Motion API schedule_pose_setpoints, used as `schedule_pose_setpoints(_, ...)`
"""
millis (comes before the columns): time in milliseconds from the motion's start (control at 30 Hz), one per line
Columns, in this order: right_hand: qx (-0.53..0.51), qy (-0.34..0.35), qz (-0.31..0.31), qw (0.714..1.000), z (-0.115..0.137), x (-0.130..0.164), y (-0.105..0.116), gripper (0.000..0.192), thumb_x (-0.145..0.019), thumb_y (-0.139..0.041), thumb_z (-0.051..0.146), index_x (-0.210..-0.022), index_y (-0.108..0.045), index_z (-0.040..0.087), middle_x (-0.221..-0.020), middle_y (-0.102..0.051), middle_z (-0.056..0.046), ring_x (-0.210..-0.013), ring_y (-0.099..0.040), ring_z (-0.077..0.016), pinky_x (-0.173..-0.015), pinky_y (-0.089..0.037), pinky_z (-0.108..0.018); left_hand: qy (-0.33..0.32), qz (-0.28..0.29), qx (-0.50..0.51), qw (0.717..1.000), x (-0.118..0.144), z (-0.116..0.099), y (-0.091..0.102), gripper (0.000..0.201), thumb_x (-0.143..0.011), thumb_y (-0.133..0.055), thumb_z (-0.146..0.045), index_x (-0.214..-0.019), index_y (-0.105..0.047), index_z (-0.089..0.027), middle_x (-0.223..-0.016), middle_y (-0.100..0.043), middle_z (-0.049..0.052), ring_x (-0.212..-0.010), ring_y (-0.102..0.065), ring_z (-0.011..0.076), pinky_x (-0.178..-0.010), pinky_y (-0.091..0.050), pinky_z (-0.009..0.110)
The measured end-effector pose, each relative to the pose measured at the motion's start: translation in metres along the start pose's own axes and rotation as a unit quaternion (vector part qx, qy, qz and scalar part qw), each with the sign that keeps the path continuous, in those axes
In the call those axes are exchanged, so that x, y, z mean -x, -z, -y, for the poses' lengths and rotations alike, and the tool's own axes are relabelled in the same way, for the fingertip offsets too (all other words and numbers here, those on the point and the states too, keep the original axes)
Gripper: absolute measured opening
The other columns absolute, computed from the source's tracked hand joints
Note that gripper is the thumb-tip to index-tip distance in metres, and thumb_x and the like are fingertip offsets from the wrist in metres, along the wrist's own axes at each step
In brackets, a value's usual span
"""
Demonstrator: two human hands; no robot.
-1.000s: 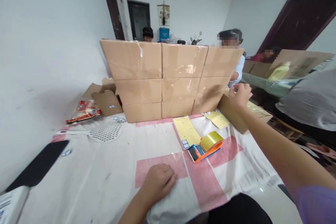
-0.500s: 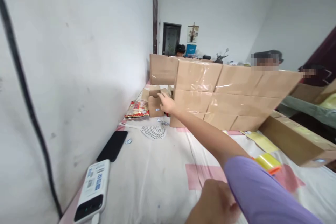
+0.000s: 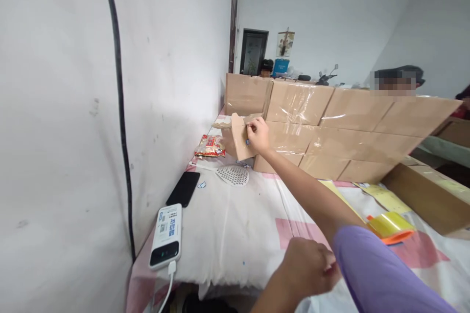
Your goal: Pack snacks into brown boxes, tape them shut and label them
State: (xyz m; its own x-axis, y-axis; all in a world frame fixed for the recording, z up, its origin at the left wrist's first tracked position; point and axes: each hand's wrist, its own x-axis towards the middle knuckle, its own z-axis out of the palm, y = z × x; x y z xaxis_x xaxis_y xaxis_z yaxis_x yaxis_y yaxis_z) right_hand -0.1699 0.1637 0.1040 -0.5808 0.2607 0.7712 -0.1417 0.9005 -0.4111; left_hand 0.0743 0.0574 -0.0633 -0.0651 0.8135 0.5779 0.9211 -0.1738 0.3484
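Observation:
My right hand (image 3: 258,135), at the end of a purple-sleeved arm stretched across the table, pinches the edge of a small cardboard box (image 3: 241,139) with its flaps up. The box is tilted beside the large taped stack of cartons (image 3: 316,129). My left hand (image 3: 308,265) hovers low over the near table edge, under the right arm, with fingers curled; what they hold, if anything, is hidden. In front of the small box lies a white perforated fly swatter (image 3: 233,175). A red and gold food packet (image 3: 210,146) sits to its left.
Along the left wall lie a black phone (image 3: 183,189) and a white power bank (image 3: 166,236) with a cable. To the right are a yellow tape roll (image 3: 391,226), yellow sheets (image 3: 385,197) and a long carton (image 3: 422,195). Behind the stack, a person (image 3: 398,80) is partly visible.
My right hand has closed on the small box's edge and tilted it up from its earlier place. My left hand stays low. The view has shifted left, showing the table's near edge.

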Motion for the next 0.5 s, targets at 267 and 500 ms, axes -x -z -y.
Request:
schedule_pose_setpoints(267, -0.018, -0.030, -0.057, 0.998, -0.006, 0.130, 0.157, 0.017, -0.086, -0.049, 0.028, -0.071, -0.057, 0.024, -0.117, -0.057, -0.012, -0.115, -0.059, -0.0276, -0.086, -0.055, -0.042, -0.008, -0.142, -0.032, 0.989, 0.013, -0.006, 0.035, 0.028, -0.091, -0.051, -0.023, -0.064, -0.053, -0.021, -0.060, -0.060, 0.003, -0.056, -0.058, 0.0146, -0.051, -0.035, 0.032)
schedule_pose_setpoints(500, 0.011, -0.182, -0.095, 0.979, -0.059, 0.246, 0.227, 0.016, -0.085, -0.051, 0.043, -0.086, -0.064, 0.033, -0.124, -0.058, -0.013, -0.125, -0.056, -0.0314, -0.103, -0.049, -0.052, -0.007, -0.165, -0.040, 0.985, 0.019, -0.017, 0.034, 0.031, -0.091, -0.047, -0.023, -0.060, -0.046, -0.022, -0.056, -0.052, 0.003, -0.052, -0.048, 0.0137, -0.052, -0.031, 0.033)
